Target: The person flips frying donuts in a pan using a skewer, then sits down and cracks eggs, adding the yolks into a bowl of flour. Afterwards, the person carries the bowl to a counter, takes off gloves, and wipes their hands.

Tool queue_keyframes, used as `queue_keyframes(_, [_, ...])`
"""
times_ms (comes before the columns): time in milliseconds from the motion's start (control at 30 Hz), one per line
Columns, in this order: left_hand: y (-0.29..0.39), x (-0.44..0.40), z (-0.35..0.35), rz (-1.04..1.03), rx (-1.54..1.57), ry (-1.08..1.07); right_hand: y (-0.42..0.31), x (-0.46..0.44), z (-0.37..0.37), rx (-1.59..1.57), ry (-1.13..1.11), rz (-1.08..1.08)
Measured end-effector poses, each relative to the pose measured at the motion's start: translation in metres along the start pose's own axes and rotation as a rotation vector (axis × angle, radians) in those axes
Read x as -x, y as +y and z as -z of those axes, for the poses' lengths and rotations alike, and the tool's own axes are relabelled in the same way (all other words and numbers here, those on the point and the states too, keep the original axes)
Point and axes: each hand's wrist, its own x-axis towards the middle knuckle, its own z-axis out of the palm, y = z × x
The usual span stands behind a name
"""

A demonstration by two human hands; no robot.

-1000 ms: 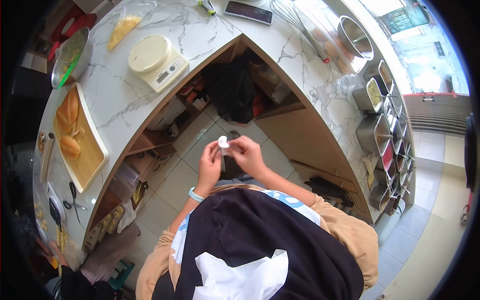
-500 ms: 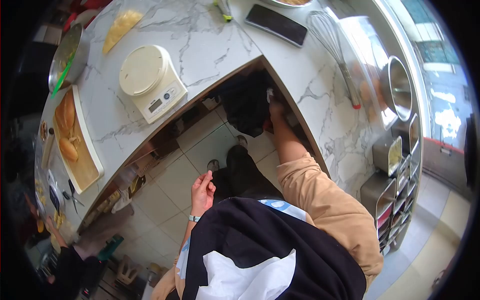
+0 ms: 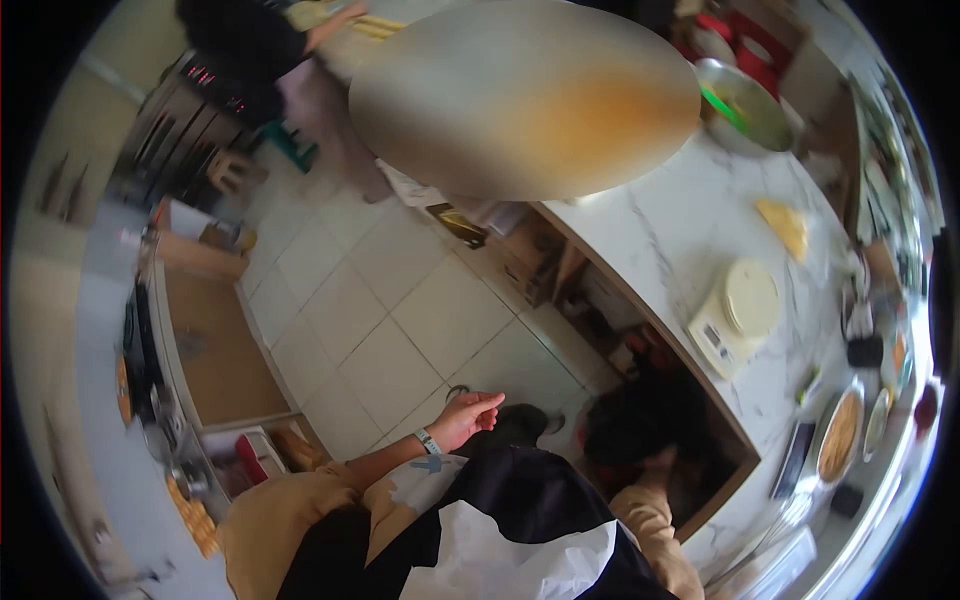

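My left hand (image 3: 470, 418) hovers over the floor in front of my body, its fingers loosely curled together and nothing visible in them. Under the marble-patterned counter, my right hand (image 3: 657, 466) reaches into the open space and grips a black, limp bundle (image 3: 640, 415) that looks like a bag. The fingers of that hand are partly hidden in shadow and by the dark material. On the counter (image 3: 640, 230) above stands a cream kitchen scale (image 3: 735, 315).
Around the scale are a yellow wedge (image 3: 785, 228), a steel bowl with green handle (image 3: 750, 110), a phone (image 3: 793, 460) and a bowl of brown food (image 3: 840, 435). A blurred oval hides the counter's far end. Another person (image 3: 250, 50) is at upper left.
My view has swung left, bringing the floor and left-hand shelves into sight. My left hand has moved slightly outward. My right hand is still at the black bag under the counter.
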Motion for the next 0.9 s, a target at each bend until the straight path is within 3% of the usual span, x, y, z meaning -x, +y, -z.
queue_keyframes(133, [0.000, 0.016, 0.057, -0.150, 0.198, -0.069, 0.036, 0.058, -0.053, 0.335, 0.128, 0.155])
queue_keyframes(267, [-0.002, 0.036, 0.140, -0.383, 0.162, -0.094, 0.106, 0.125, -0.142, 0.573, 0.018, 0.232])
queue_keyframes(400, [0.015, 0.097, 0.227, -0.572, -0.123, 0.137, 0.185, 0.202, -0.240, 0.794, -0.229, 0.293])
queue_keyframes(633, [0.004, 0.209, 0.394, -0.898, 0.469, 0.549, 0.319, 0.356, -0.413, 1.115, -0.712, 0.387])
queue_keyframes(800, [-0.032, 0.261, 0.454, -0.848, 0.732, 0.855, 0.389, 0.413, -0.507, 1.186, -1.115, 0.387])
queue_keyframes(900, [-0.043, 0.274, 0.473, -0.872, 0.832, 0.946, 0.425, 0.420, -0.538, 1.402, -1.112, 0.418])
